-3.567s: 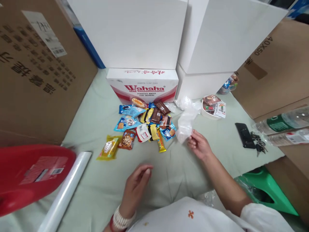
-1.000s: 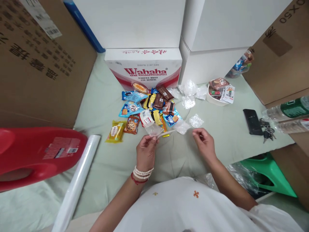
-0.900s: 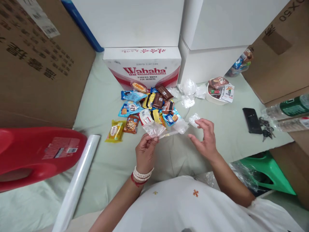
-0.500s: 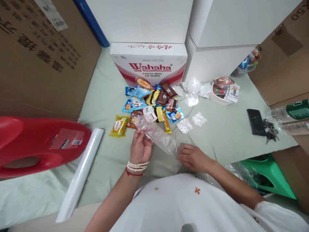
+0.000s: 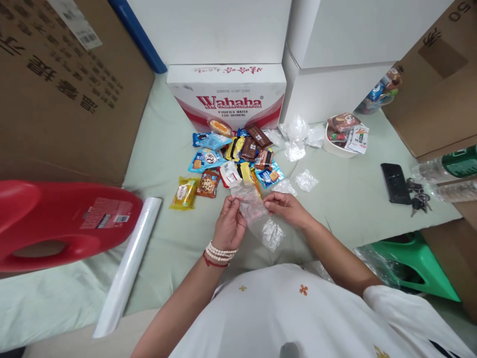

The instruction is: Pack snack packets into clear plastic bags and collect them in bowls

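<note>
A clear plastic bag (image 5: 254,209) is stretched between my hands, with a crumpled, shiny clear piece (image 5: 273,235) at its lower end; I cannot tell whether that piece is inside or under it. My left hand (image 5: 231,223) pinches the bag's left edge, and my right hand (image 5: 286,208) pinches its right edge. Just beyond lie packaged snacks in a heap: a blue packet (image 5: 206,160), a brown packet (image 5: 249,149) and a red-and-white packet (image 5: 230,174). Left of the heap are a yellow packet (image 5: 184,193) and a cookie packet (image 5: 207,184).
A Wahaha water carton (image 5: 227,94) stands behind the snacks. Crumpled clear plastic (image 5: 297,130) lies beside a white tub (image 5: 341,147) of packets. A phone (image 5: 395,184) and keys (image 5: 420,201) are at right. A white roll (image 5: 128,266) and red plastic container (image 5: 70,221) are at left.
My right hand has moved up and left, from the bag's lower end to its upper right edge. My left hand has shifted slightly right, and the bag hangs more toward me.
</note>
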The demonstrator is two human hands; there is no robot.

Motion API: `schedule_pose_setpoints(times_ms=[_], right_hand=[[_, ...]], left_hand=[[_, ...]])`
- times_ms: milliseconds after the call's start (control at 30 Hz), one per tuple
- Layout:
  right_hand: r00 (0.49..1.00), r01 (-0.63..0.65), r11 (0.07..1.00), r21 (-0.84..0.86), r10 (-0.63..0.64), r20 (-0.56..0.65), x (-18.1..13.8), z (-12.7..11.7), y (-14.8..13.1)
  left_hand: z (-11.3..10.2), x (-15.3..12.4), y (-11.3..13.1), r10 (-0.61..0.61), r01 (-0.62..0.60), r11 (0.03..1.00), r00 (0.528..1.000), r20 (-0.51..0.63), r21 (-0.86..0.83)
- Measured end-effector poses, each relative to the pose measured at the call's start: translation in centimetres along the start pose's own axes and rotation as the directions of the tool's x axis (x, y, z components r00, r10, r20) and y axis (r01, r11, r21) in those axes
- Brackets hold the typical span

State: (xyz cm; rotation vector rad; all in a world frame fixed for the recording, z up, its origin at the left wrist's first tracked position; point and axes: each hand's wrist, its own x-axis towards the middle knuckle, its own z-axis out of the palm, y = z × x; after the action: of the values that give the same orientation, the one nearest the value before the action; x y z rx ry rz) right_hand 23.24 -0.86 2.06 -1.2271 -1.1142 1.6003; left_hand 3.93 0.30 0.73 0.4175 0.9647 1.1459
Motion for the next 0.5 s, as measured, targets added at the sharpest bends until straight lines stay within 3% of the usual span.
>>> schedule_pose_setpoints(times_ms=[167,233,300,333,367,433,500], right_hand=[[0.999,-0.04,0.998,0.043,0.04,-0.003,0.0,0.1,0.6],[0.998,-0.048,0.997,0.059,0.049,-0.024,-0.2,0.2,0.5],[0.996,-0.05,0.996,0.074,0.055,-0.063,-0.5,0.6,0.3],[0.995,-0.051,0.996,0.076,0.057,-0.085,-0.7,1.0,0.2],[0.993,-0.049,0.996,0.073,0.057,-0.105,-0.8,1.4,0.0],[0.991,-0.043,0.997,0.06,0.05,-0.123,-1.1,2.3,-0.3],[0.992,-0.033,0.998,0.045,0.038,-0.117,-1.3,3.2,-0.6]], left_hand=[[-0.2,-0.2,0.1,-0.012,0.014,0.996,1.0,-0.023,0.083],[-0.6,-0.9,0.4,0.143,-0.116,0.961,0.985,-0.095,0.252],[-0.9,-1.8,0.6,0.393,-0.279,0.842,0.903,-0.173,0.461],[-1.0,-2.3,0.7,0.469,-0.319,0.78,0.867,-0.167,0.538],[-0.8,-2.8,0.7,0.481,-0.329,0.747,0.867,-0.128,0.578],[-0.3,-3.4,0.5,0.336,-0.281,0.776,0.942,0.006,0.564],[0.5,-3.5,0.0,0.156,-0.197,0.853,0.98,0.123,0.484]])
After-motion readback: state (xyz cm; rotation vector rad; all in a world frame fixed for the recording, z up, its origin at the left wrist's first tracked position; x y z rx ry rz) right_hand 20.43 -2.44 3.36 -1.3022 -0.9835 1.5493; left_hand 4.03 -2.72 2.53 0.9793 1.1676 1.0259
